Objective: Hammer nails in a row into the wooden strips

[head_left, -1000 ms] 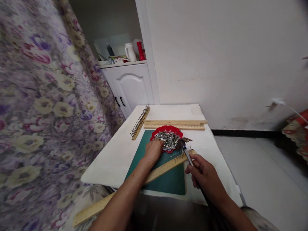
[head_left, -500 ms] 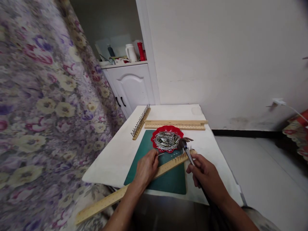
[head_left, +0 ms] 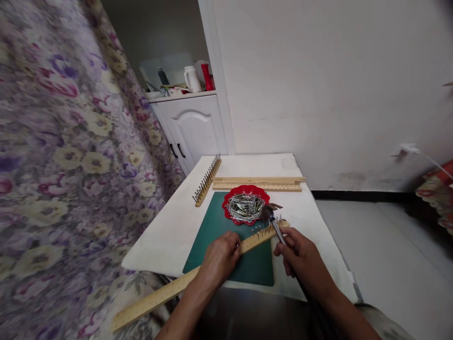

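Note:
In my right hand [head_left: 300, 255] is a claw hammer [head_left: 278, 231], gripped by its handle with the head raised over the far end of a long wooden strip [head_left: 155, 300]. The strip lies slantwise across a green mat [head_left: 208, 226], its near end jutting past the table edge. A row of nails [head_left: 265, 231] stands in its far part, and small holes dot the rest. My left hand [head_left: 221, 257] rests over the strip's middle, fingers pinched on a nail that is mostly hidden. Just beyond sits a red scalloped dish [head_left: 247, 189] heaped with loose nails [head_left: 244, 207].
A nail-studded strip [head_left: 208, 182] lies at the table's left, and more wooden strips [head_left: 258, 184] lie behind the dish. The white-covered table [head_left: 166, 236] borders a floral curtain [head_left: 71, 165]. Behind stands a white cabinet [head_left: 194, 127] holding a white jug [head_left: 192, 79].
My left hand has moved right and slightly down from beside the dish onto the strip, taking the nail with it. My right hand and the hammer have hardly moved.

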